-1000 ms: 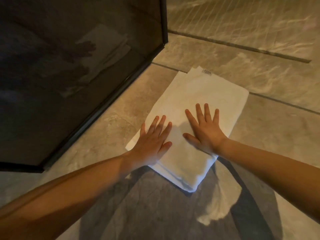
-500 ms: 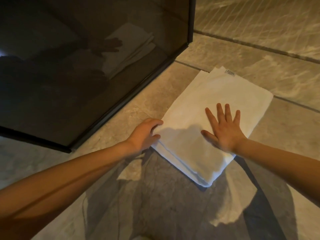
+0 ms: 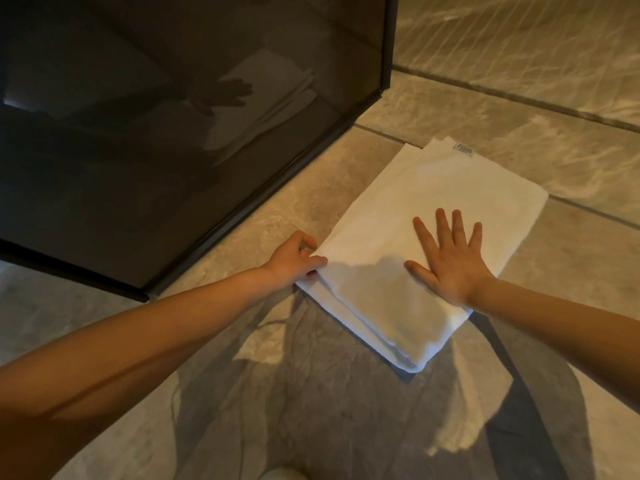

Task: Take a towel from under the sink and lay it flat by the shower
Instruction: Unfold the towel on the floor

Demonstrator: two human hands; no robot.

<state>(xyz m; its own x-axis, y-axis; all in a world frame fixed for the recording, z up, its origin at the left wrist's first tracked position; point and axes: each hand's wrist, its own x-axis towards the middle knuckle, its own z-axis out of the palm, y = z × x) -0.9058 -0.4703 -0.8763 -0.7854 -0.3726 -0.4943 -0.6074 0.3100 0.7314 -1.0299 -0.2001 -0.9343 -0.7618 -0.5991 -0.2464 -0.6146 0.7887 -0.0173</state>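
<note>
Head view: left hand (image 3: 290, 260) pinches towel (image 3: 415, 216) (folded).

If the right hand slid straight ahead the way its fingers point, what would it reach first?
Only more towel: the right hand lies flat on it, pointing toward its far edge; beyond that, bare floor tile, seemingly unobstructed.

1 towel (image 3: 408, 216), 2 hands: left hand (image 3: 294, 259), right hand (image 3: 450, 265).

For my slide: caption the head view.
Left hand grips folded white towel's corner; right hand presses it flat beside shower glass.
</note>
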